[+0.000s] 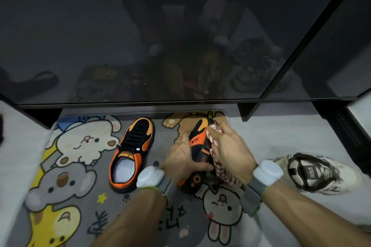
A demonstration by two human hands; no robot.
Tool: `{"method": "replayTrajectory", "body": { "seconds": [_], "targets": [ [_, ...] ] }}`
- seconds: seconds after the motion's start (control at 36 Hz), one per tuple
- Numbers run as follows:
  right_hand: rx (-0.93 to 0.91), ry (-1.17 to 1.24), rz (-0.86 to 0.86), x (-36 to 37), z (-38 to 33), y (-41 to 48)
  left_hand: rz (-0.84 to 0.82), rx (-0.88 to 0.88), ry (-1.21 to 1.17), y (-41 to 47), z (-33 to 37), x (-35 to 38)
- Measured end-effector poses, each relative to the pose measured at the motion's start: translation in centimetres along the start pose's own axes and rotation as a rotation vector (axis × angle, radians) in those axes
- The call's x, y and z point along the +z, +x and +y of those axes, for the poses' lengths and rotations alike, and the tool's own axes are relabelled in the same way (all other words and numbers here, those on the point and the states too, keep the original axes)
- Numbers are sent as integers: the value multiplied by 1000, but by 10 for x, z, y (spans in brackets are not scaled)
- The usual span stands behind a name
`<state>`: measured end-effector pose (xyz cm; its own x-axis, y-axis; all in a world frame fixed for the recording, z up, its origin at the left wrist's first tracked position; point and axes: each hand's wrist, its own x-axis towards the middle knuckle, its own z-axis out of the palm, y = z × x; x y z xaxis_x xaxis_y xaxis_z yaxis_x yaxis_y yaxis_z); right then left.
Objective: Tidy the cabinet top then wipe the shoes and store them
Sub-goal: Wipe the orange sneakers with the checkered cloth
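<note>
Two black-and-orange sneakers are on a cartoon-animal mat. One sneaker (131, 154) stands upright at the centre left, untouched. The other sneaker (197, 142) is turned on its side, showing "AIR" lettering. My left hand (181, 158) grips that tilted sneaker from its left side. My right hand (230, 150) holds a red-and-white checked cloth (218, 168) pressed against the sneaker's right side. Part of the cloth hangs below my palm.
A dark glossy cabinet door (160, 36) fills the upper view, its bottom edge just beyond the shoes. A beige-and-black shoe (313, 172) lies on the grey floor at the right. The cartoon mat (80, 166) covers the floor beneath me.
</note>
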<state>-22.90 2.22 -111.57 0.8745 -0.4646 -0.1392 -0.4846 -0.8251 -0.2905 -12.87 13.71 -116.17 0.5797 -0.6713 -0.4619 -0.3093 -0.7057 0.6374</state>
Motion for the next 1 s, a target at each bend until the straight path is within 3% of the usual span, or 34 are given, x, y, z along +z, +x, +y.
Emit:
{"method": "replayTrajectory", "body": {
  "seconds": [0.19,0.33,0.5,1.0],
  "targets": [
    [-23,-6,-94,-3,-3,-15,4,-16,6,-2,3,2],
    [-24,15,39,-14,3,2,14,-10,44,-4,6,3],
    [63,18,-84,-2,-8,5,25,-30,71,-4,11,6],
    [-40,-12,-52,-1,-16,0,52,-88,131,-4,19,13]
  ]
}}
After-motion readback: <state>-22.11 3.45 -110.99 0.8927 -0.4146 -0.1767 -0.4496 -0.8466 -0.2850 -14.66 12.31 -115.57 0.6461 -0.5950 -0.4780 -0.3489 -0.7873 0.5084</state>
